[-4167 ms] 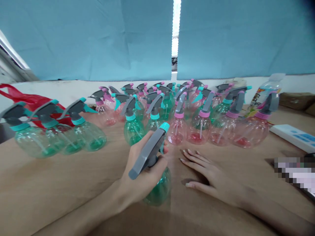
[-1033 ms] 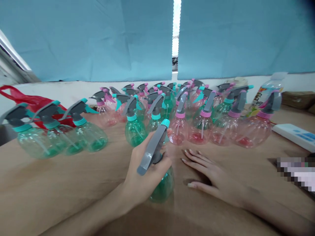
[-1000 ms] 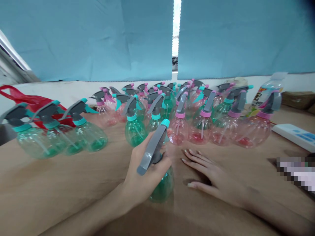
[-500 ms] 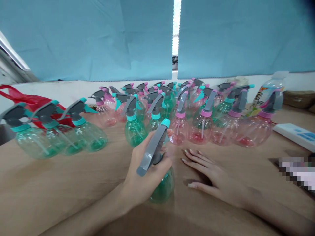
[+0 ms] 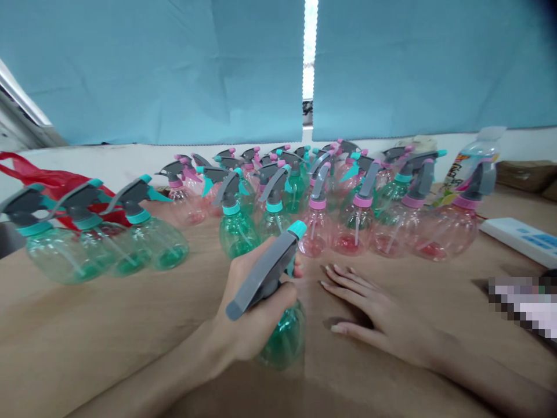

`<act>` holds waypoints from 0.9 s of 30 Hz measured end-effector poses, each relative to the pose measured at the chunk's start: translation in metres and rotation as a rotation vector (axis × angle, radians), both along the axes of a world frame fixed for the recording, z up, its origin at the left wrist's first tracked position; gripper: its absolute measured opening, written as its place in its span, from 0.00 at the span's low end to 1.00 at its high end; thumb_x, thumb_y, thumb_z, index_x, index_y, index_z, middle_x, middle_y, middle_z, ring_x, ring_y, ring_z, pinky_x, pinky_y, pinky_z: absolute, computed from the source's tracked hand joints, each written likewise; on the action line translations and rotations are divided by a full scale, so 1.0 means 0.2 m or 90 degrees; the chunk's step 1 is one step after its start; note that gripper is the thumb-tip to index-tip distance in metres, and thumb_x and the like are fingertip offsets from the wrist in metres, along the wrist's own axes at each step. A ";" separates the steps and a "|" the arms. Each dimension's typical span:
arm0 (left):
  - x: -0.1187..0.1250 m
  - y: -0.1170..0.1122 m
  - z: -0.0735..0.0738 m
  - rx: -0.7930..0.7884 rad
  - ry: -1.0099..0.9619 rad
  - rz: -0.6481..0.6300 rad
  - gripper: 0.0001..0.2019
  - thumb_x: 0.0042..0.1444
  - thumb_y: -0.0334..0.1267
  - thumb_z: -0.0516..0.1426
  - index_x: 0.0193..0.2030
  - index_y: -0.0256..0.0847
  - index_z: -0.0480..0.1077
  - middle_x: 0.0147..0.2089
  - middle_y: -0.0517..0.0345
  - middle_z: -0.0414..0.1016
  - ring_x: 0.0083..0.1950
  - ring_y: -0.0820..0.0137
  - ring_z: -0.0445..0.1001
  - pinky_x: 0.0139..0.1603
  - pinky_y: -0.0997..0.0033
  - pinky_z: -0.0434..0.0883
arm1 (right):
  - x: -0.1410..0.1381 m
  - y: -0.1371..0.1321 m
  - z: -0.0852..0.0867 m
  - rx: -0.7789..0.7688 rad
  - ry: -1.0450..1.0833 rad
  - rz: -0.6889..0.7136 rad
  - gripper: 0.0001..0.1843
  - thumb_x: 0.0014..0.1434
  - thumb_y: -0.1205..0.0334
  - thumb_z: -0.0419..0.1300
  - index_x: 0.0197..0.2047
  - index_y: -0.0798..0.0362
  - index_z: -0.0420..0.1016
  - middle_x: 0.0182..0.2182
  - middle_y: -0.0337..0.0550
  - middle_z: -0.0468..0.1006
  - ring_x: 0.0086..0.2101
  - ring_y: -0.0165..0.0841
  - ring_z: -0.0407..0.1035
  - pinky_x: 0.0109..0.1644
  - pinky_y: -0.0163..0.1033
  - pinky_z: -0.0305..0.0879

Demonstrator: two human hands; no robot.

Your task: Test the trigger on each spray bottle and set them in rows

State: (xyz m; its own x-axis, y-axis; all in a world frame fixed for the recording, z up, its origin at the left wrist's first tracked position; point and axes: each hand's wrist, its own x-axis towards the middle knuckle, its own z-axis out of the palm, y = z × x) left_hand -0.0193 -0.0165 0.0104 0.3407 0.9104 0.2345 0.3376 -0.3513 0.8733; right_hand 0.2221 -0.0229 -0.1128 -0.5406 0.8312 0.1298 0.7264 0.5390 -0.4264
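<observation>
My left hand (image 5: 255, 310) is wrapped round the neck of a green spray bottle (image 5: 285, 342) near the front middle of the table. Its grey sprayer head with a turquoise nozzle tip points away to the right, and my fingers hide the collar. Flat on the wooden tabletop, with fingers spread, lies my right hand (image 5: 369, 307), apart from any bottle. Just beyond my hands stand a green spray bottle (image 5: 238, 232) with a turquoise collar and a pink spray bottle (image 5: 317, 232) with a pink collar.
Several green spray bottles (image 5: 159, 247) stand at the left before a red plastic bag (image 5: 56, 180). More pink and green ones crowd the back. At the right are a labelled drink bottle (image 5: 467, 159), a white box-like device (image 5: 520, 238) and a pixelated item (image 5: 528, 305).
The sprayer head of the held bottle has turned, its rear end swinging left and its nozzle slightly right. The bottle has shifted slightly nearer. My right hand stays flat in place.
</observation>
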 end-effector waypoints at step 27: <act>0.03 0.03 -0.13 0.150 -0.006 0.088 0.22 0.54 0.29 0.56 0.55 0.51 0.63 0.48 0.63 0.77 0.41 0.71 0.77 0.36 0.75 0.74 | 0.00 0.00 0.00 0.014 0.002 -0.001 0.35 0.63 0.42 0.54 0.69 0.43 0.50 0.69 0.40 0.48 0.67 0.43 0.41 0.68 0.57 0.44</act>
State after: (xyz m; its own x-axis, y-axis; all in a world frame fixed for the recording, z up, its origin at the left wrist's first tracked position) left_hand -0.0131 -0.0106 -0.0152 0.2145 0.8682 0.4475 0.3891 -0.4962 0.7761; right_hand 0.2212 -0.0232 -0.1123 -0.5391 0.8290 0.1490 0.7261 0.5470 -0.4166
